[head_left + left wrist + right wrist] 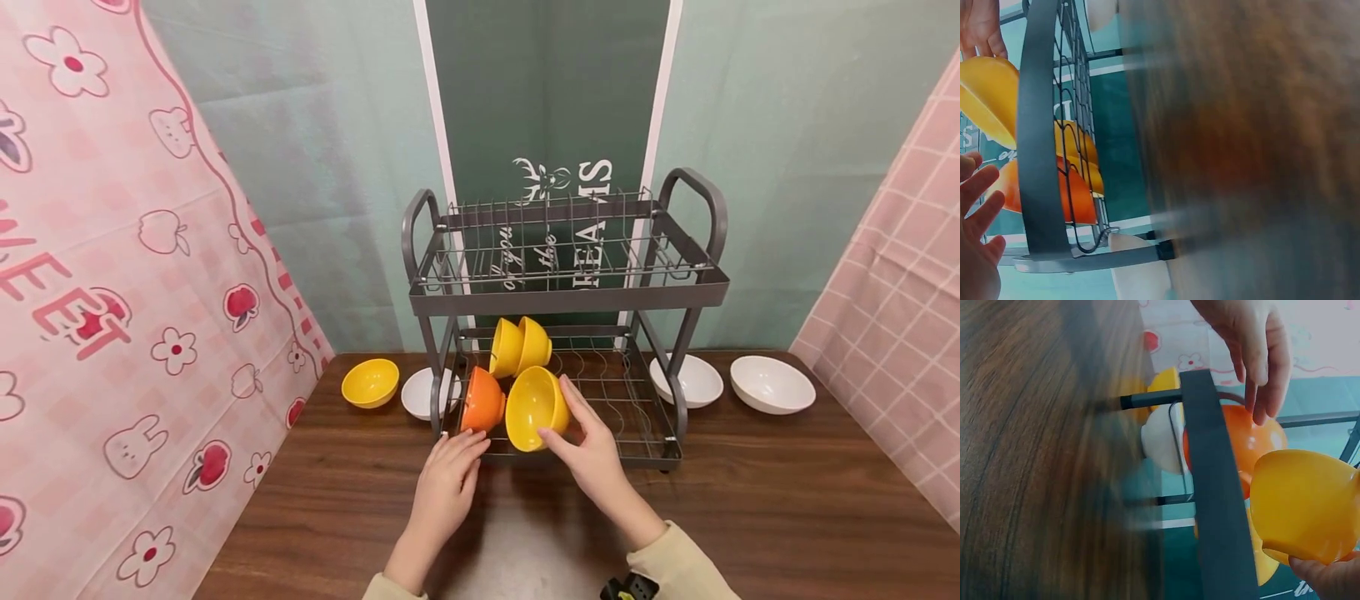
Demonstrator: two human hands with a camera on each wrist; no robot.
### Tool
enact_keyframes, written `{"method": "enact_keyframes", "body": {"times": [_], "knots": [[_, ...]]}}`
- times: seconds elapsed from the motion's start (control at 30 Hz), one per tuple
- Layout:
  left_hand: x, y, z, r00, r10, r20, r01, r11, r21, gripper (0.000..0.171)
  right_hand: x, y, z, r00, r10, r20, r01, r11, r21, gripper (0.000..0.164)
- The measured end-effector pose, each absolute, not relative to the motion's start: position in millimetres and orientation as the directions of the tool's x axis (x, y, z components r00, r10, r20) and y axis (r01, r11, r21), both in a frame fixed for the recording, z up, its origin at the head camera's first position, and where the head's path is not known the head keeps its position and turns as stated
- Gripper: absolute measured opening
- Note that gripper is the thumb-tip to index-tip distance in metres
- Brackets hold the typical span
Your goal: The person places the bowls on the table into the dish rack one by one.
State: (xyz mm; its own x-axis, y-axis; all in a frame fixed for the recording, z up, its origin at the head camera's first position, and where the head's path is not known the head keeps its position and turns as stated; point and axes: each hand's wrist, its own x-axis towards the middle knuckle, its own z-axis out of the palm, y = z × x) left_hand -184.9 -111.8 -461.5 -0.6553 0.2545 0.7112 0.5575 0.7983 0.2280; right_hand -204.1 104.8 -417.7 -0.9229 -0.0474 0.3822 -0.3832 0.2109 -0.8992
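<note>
My right hand (pixel 596 462) grips a yellow bowl (pixel 531 410) by its edge, thumb at the front, in front of the lower shelf of a dark grey two-tier dish rack (pixel 570 300). The bowl tilts, its opening turned to the left and towards me. To the left my left hand (pixel 448 475), fingers spread loosely, is at the front rail by an orange bowl (pixel 482 402); whether it touches that bowl I cannot tell. The orange bowl stands on its side on the lower shelf. Behind it, two yellow bowls (pixel 506 347) lean one against the other.
Left of the rack are a yellow bowl (pixel 371 383) and a white bowl (pixel 420 394), partly behind the rack's leg. Two white bowls, one nearer (pixel 697 382) and one farther right (pixel 772 385), are on the wooden table (pixel 750 500). Wire dividers (pixel 555 242) line the upper tier.
</note>
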Motion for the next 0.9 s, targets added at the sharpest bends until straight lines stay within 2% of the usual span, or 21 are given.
{"method": "enact_keyframes", "body": {"times": [0.17,0.63,0.9], "knots": [[-184,-114,-470,-0.663,0.256,0.703,0.555,0.799,0.232,0.028,-209,104,-422,-0.94,-0.041,0.34,-0.339,0.244,-0.909,0.07],[-183,-116,-477,-0.693,0.243,0.679,0.537,0.802,0.262,0.024,-222,95,-436,-0.942,-0.064,0.33,-0.329,0.38,-0.865,0.072],[-184,-116,-476,-0.718,0.229,0.658,0.515,0.81,0.281,0.024,-225,90,-436,-0.942,-0.087,0.326,-0.334,0.377,-0.864,0.069]]}}
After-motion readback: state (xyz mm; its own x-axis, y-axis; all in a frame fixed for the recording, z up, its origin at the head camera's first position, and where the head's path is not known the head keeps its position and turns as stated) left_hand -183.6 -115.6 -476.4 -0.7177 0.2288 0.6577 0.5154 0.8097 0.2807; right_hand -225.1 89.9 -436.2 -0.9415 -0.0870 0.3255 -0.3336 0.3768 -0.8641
